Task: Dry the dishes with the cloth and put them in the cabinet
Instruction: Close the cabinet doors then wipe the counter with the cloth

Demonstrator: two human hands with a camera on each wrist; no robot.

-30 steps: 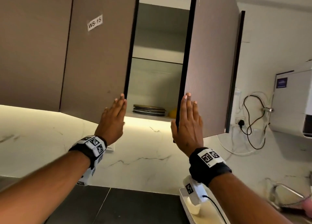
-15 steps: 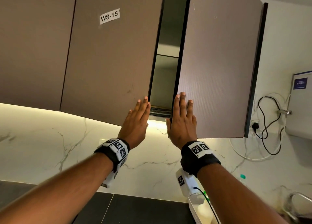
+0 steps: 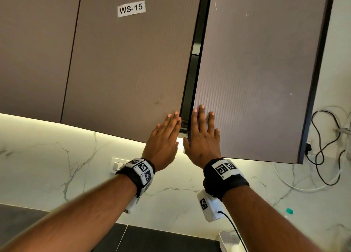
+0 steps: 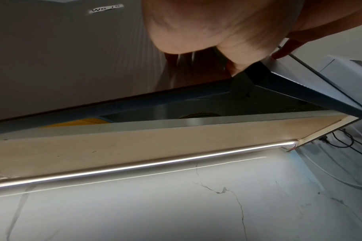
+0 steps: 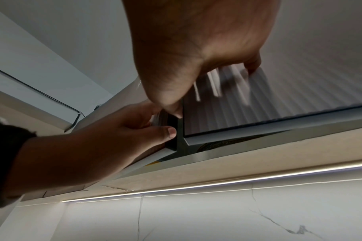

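Observation:
Two brown ribbed cabinet doors hang above the counter, nearly closed, with a narrow dark gap between them. My left hand (image 3: 167, 132) lies flat with straight fingers on the lower right corner of the left door (image 3: 129, 65), which bears a "WS-15" label. My right hand (image 3: 203, 130) presses flat on the lower left corner of the right door (image 3: 256, 71). Through the gap under the doors, the wrist views show a sliver of stacked plates (image 5: 221, 144) and something yellow (image 4: 82, 122) on the bottom shelf. No cloth is in view.
A white marble backsplash (image 3: 57, 166) runs below the cabinet, lit by a light strip (image 4: 155, 164). A wall switch (image 3: 117, 165) sits left of my left wrist. Black cables (image 3: 322, 147) and a socket hang at right. A white tray (image 3: 229, 242) stands on the dark counter (image 3: 152, 240).
Both doors have swung inward under my flat hands. The wide opening that showed the shelf and plates has narrowed to a thin slit, and my hands have come close together.

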